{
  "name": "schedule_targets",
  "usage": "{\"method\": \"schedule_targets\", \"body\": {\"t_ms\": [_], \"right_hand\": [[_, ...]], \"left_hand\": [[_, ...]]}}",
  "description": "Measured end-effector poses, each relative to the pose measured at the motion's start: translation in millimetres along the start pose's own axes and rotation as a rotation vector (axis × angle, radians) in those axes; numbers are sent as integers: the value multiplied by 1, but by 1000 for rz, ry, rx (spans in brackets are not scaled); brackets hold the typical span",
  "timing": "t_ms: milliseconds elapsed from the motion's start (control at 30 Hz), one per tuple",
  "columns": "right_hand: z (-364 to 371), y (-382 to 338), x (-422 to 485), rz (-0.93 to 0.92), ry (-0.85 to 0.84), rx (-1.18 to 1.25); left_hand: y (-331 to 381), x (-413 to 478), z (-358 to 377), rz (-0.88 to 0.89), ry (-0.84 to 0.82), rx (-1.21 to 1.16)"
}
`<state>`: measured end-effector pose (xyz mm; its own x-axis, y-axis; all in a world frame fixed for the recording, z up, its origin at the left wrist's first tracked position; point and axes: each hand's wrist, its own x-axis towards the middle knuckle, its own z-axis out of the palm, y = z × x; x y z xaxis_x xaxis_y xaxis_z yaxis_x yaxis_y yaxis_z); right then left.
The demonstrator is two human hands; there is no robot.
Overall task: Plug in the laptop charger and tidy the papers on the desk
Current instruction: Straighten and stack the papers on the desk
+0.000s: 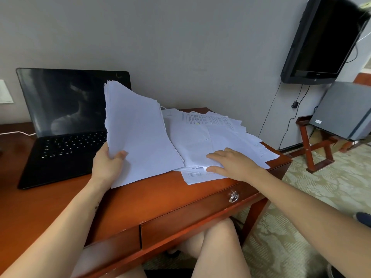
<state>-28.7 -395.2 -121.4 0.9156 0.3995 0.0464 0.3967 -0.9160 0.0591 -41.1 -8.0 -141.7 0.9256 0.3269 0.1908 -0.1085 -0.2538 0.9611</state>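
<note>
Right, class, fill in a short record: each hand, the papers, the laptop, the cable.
left hand: grips a stack of sheets, tilted up from the desk
right hand: flat on the loose papers
loose papers: spread over the desk's right end
laptop: open, screen dark, left of the papers
white cable: reaches the laptop's left edge

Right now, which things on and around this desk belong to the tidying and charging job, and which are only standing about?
Belong to the job: paper stack in the left hand, loose papers under the right hand, laptop, white cable, desk.
Only standing about: television, grey box, wooden stand, drawer handle.
</note>
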Motion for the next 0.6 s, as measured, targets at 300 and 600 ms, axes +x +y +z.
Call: {"method": "schedule_targets", "body": {"t_ms": [300,600], "right_hand": [[-9,6,1,-211,100,-310],[-22,10,-7,-231,44,-251]], "left_hand": [[2,-1,0,-15,5,-13],[4,-2,-1,-20,-1,-11]]}}
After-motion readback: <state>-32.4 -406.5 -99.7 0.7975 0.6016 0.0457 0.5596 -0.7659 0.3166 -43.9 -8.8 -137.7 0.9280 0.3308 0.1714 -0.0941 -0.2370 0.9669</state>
